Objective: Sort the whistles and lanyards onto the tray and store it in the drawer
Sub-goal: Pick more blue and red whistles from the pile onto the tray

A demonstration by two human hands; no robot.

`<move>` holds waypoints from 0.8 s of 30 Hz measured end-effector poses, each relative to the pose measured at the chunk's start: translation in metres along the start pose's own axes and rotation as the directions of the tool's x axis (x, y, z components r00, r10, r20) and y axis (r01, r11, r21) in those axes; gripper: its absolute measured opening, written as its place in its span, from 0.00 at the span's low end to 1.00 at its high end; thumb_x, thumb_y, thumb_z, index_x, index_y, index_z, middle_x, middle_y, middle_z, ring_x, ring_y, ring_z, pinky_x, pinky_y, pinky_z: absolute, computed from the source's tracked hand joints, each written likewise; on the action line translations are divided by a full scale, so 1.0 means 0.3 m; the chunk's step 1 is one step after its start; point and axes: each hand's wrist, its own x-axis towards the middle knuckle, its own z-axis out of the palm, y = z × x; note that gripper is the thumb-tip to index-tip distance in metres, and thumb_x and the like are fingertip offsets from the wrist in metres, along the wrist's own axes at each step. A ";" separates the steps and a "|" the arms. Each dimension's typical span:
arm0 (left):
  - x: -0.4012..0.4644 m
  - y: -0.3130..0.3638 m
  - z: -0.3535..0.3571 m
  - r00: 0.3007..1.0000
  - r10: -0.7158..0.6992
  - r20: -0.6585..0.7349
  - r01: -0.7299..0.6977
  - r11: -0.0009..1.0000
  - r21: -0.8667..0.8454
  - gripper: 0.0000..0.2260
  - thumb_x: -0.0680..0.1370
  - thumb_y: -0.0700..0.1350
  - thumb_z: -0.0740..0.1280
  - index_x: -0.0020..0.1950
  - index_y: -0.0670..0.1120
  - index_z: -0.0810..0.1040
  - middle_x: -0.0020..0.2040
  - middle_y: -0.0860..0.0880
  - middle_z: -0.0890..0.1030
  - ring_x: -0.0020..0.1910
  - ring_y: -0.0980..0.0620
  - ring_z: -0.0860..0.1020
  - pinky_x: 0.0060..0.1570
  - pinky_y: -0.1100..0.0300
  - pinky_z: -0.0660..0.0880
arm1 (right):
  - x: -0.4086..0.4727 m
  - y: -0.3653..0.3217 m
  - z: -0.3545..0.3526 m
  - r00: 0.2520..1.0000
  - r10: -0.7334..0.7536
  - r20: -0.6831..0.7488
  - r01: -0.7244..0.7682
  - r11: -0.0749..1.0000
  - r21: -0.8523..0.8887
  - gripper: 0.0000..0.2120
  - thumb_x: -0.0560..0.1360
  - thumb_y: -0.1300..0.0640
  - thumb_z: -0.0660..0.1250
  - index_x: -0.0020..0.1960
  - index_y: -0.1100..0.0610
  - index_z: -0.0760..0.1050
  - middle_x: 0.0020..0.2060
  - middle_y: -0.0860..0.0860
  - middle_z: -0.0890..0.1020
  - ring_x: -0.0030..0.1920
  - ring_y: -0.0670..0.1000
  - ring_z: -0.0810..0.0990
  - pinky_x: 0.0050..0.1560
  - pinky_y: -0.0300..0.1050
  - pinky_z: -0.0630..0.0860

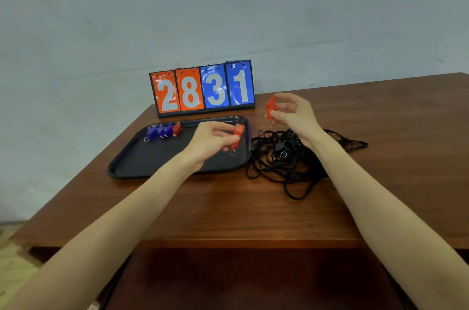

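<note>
Brown wooden counter [228,208] is carrying everything, a pale wall behind it. A flip scoreboard [203,89] is standing at the back edge, showing 28 on orange cards and 31 on blue. Just in front of it a dark tray [142,157] is lying flat on the counter. Right of the tray, a tangled heap of black lanyards [281,170] is sitting on the wood, touching or nearly touching the tray's right rim; metal rings are showing in the heap and a black mesh bag [350,142] is poking out on its far right.

Left hand [210,142] is hovering above the tray's right half, fingers and thumb pinching an orange whistle [237,136], its key ring dangling below. Right hand [291,113] is raised above the lanyard heap, fingers curled and pinching a second orange whistle [271,106], ring hanging under it.

In the tray's far left corner, blue whistles [158,131] are lying in a row with one more orange whistle [177,128] touching their right end.
</note>
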 end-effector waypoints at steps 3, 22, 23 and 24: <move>0.016 -0.079 -0.085 0.993 0.015 -0.114 0.009 0.979 0.203 0.13 0.74 0.43 0.72 0.58 0.45 0.80 0.50 0.48 0.83 0.44 0.60 0.80 0.41 0.67 0.75 | -0.032 -0.013 0.066 0.997 -0.066 0.047 0.071 0.993 -0.096 0.22 0.73 0.67 0.70 0.65 0.56 0.72 0.50 0.52 0.83 0.48 0.49 0.84 0.44 0.40 0.81; 0.105 -0.257 -0.266 0.982 0.097 -0.159 0.050 0.684 0.728 0.17 0.78 0.51 0.66 0.65 0.48 0.76 0.60 0.49 0.80 0.58 0.52 0.78 0.60 0.57 0.73 | 0.076 0.050 0.344 0.907 0.032 0.419 0.308 0.628 -0.715 0.19 0.75 0.54 0.69 0.63 0.54 0.69 0.52 0.53 0.82 0.45 0.47 0.80 0.48 0.40 0.77; 0.092 -0.255 -0.283 0.980 0.150 -0.131 0.001 0.653 0.757 0.15 0.79 0.50 0.64 0.65 0.49 0.77 0.62 0.50 0.79 0.61 0.53 0.77 0.61 0.58 0.72 | 0.083 0.048 0.355 0.905 0.028 0.424 0.317 0.620 -0.718 0.19 0.75 0.54 0.69 0.63 0.54 0.69 0.53 0.53 0.82 0.45 0.47 0.80 0.49 0.41 0.77; 0.079 -0.256 -0.298 0.976 0.201 -0.080 -0.063 0.618 0.784 0.14 0.80 0.47 0.63 0.65 0.50 0.77 0.64 0.51 0.78 0.62 0.54 0.76 0.63 0.60 0.70 | 0.093 0.046 0.366 0.905 0.022 0.425 0.325 0.611 -0.722 0.19 0.75 0.54 0.69 0.63 0.54 0.69 0.53 0.53 0.82 0.46 0.48 0.80 0.50 0.42 0.77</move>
